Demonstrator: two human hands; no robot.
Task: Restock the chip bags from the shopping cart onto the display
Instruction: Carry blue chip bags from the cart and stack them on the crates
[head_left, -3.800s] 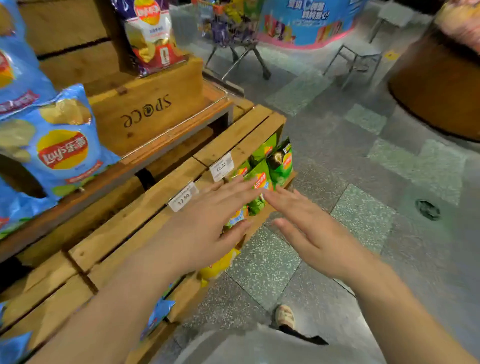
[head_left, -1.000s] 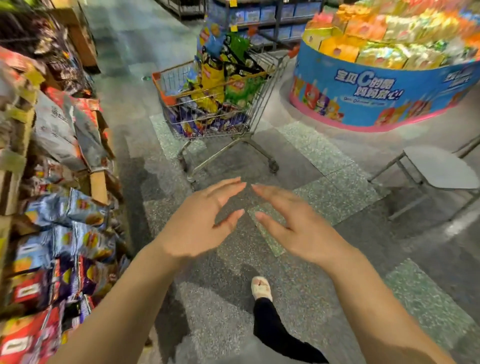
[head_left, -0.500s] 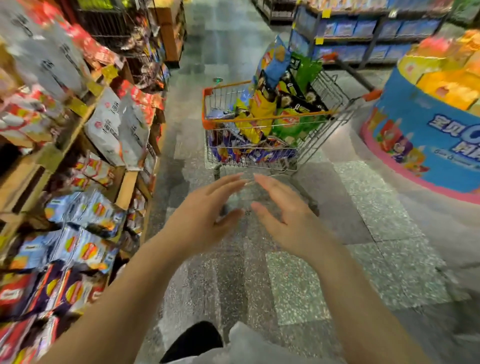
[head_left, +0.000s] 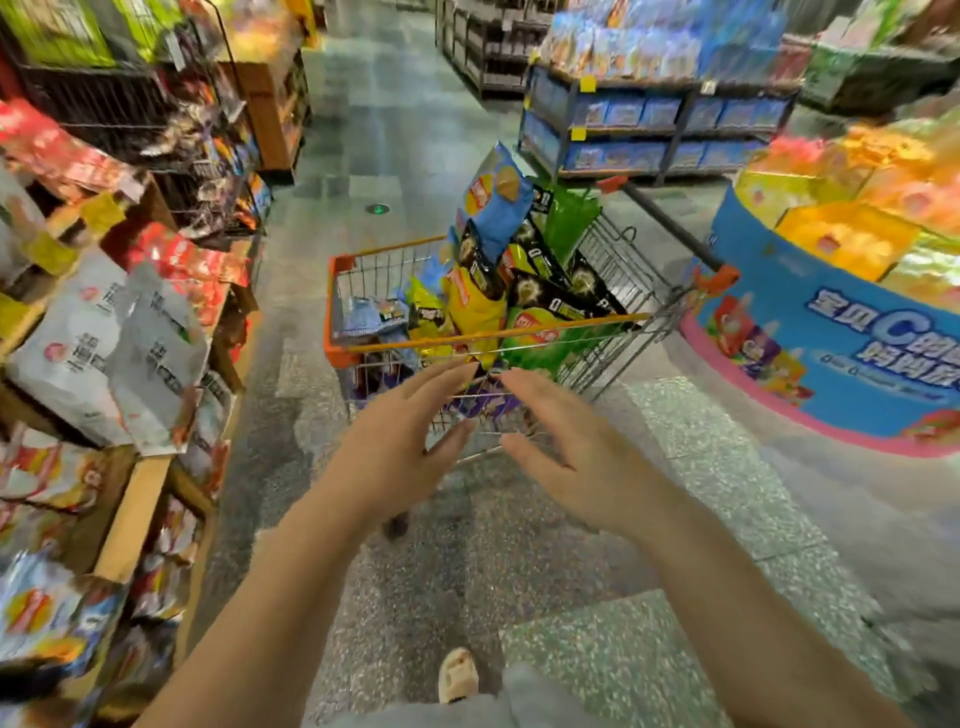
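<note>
- Fingers of both hands straight and spread, holding nothing; left hand (head_left: 395, 457) and right hand (head_left: 582, 467) reach forward side by side, palms turned toward each other.
- Both hands hover just short of the cart (head_left: 467, 343), fingertips near its closest wire wall; no contact visible.
- Cart stands on the speckled floor (head_left: 467, 571) in the aisle, orange trim along its rim.
- Chip bags (head_left: 483, 312) heaped in the cart: a blue bag (head_left: 496, 202) standing tallest, a yellow one (head_left: 475, 317), a green one (head_left: 566, 218), several dark ones between them.
- Display (head_left: 130, 338) of wooden shelves along the left, crowded with snack bags, blurred.
- Round blue promo stand (head_left: 831, 353) to the right, yellow packs on top.
- One pale shoe (head_left: 457, 675) at the bottom edge.
</note>
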